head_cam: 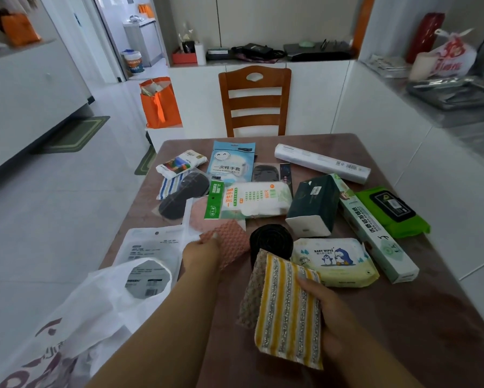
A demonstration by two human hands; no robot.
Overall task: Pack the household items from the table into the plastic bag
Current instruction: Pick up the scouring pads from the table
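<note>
My right hand [327, 312] grips a yellow-and-grey striped scouring cloth [287, 312] above the table's near edge. My left hand [200, 254] pinches a pink waffle-textured cloth in a clear sleeve [229, 242] at mid-table. A white plastic bag [76, 329] hangs open at the lower left, beside the table, its handle hole showing a white pouch [148, 245] behind. Spread over the brown table [389, 317] lie a baby wipes pack [336, 260], a black roll [271, 238], a dark green tissue pack [313, 203] and disposable glove packs [252, 200].
Farther back lie a white long roll [322, 163], a foil box [375, 228], a green wipes pack [392, 210], black insoles [183, 198] and a small towel pack [180, 162]. A wooden chair [255, 100] stands behind the table. An orange bag [159, 103] stands on the floor at left.
</note>
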